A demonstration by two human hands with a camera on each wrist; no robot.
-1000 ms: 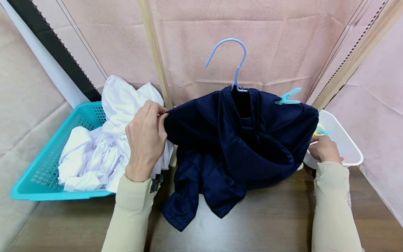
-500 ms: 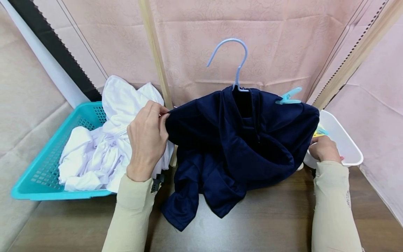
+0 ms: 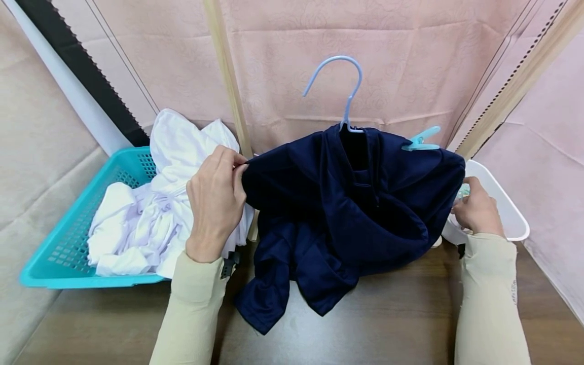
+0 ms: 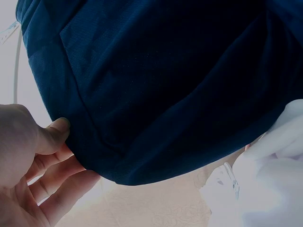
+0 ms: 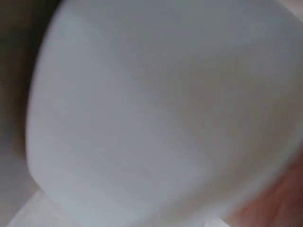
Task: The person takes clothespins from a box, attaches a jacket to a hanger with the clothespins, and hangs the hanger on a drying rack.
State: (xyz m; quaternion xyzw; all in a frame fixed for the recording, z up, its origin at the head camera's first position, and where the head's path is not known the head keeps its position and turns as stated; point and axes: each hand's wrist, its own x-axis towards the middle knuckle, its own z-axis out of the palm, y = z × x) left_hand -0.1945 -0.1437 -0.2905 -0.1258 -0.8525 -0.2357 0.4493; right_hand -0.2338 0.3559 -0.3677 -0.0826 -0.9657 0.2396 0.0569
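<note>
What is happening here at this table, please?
A person's left hand pinches one edge of a dark blue garment on a hanger; a light blue clip sits on its other side. The right hand is in a white tub; whether it grips anything is unclear. White cloth lies in a turquoise basket.

Before you, over the table [image 3: 388, 319], is the garment [image 3: 347, 218], the hanger hook [image 3: 359, 81] above its top edge, a clip [image 3: 421, 146] on that edge's right half. The basket [image 3: 64, 258], cloth [image 3: 146, 218] heaped in it, lies left of your left hand [image 3: 215, 200]; to your right is the bin [image 3: 506, 208], your right hand [image 3: 479, 209] inside it.
</note>
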